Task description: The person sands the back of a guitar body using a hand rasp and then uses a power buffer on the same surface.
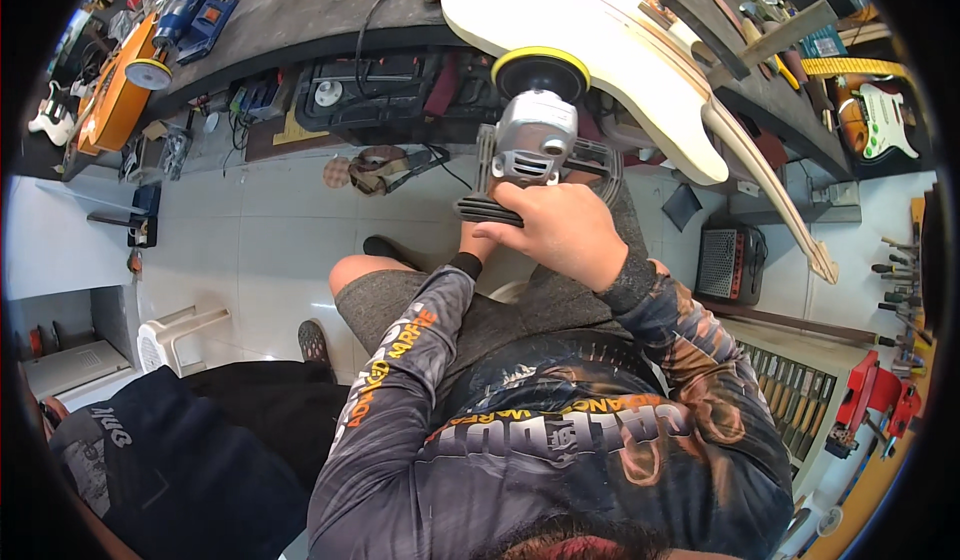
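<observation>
An angle polisher [540, 130] with a grey metal head is in front of me. Its round black-and-yellow pad [543, 72] lies against or very close to the edge of a cream-white guitar body [590, 20]; exact contact cannot be told. My right hand [560, 228] is closed over the near end of the polisher. My left hand [478, 241] reaches in beneath the right one, at the dark ribbed part of the tool; its fingers are hidden. The guitar overhangs the bench edge, its neck [765, 182] slanting down to the right.
The dark workbench [300, 25] curves across the far side. A blue power tool [180, 10] and an orange guitar body [118, 85] are at left. A hammer [780, 40] lies at right. Below are an amplifier [728, 263] and a white stool [180, 338]. Another person [190, 450] is at lower left.
</observation>
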A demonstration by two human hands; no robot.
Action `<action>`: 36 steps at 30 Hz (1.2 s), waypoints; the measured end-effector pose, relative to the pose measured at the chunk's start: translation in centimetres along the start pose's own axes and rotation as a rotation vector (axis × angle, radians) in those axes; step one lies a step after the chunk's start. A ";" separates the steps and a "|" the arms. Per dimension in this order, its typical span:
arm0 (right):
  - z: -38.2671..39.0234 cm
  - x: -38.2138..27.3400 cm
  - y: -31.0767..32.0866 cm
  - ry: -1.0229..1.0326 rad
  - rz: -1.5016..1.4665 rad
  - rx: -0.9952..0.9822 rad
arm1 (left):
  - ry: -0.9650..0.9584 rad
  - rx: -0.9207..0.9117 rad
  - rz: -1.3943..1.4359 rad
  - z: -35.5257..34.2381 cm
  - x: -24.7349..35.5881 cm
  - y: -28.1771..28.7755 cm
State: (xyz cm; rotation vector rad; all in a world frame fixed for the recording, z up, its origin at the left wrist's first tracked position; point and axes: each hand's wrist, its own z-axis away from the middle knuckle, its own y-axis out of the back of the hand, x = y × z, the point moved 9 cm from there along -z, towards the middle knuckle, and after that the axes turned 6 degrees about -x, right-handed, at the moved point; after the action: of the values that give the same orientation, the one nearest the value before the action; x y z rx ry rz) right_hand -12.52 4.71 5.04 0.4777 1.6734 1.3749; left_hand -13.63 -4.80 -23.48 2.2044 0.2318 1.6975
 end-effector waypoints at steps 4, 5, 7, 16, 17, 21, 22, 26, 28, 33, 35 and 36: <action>-2.7 -2.9 0.1 0.069 0.035 -0.016 | 0.006 0.000 -0.008 -0.3 1.4 1.6; -3.5 -4.0 0.1 0.116 0.036 -0.017 | 0.008 0.004 -0.012 -0.3 1.4 1.9; -5.0 -4.8 -0.2 0.111 0.048 -0.051 | 0.003 -0.001 -0.004 -0.7 2.2 2.0; -10.7 -7.4 -1.2 0.170 0.063 -0.081 | 0.009 0.001 0.008 -0.8 2.9 3.0; -10.9 -7.6 -1.1 0.173 0.062 -0.077 | 0.012 -0.002 0.008 -0.7 2.9 3.1; -10.0 -8.4 -1.7 0.147 -0.001 -0.122 | 0.021 -0.009 0.001 -0.7 2.5 3.7; -9.6 -8.6 -1.8 0.139 -0.002 -0.117 | 0.020 -0.015 0.005 -0.7 2.6 3.5; -9.0 -8.9 -2.4 0.147 -0.026 -0.117 | 0.018 -0.048 0.023 -0.7 2.8 2.1; -8.8 -8.7 -2.2 0.153 -0.041 -0.112 | 0.016 -0.065 0.031 -0.7 2.9 1.5; -8.4 -7.4 -1.2 0.129 -0.029 -0.111 | 0.010 -0.105 0.045 -0.7 3.8 0.3; -8.0 -6.6 -0.6 0.076 -0.028 -0.151 | 0.008 -0.114 0.044 -0.5 3.7 0.0; -7.5 -6.4 -0.3 0.102 -0.012 -0.136 | 0.008 -0.119 0.044 -0.5 3.6 -0.1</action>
State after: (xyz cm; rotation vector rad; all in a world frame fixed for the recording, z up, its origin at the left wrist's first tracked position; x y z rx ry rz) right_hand -15.20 -4.60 7.18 0.3242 1.6473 1.5145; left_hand -13.07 -3.37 -20.13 2.1312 0.0824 1.6968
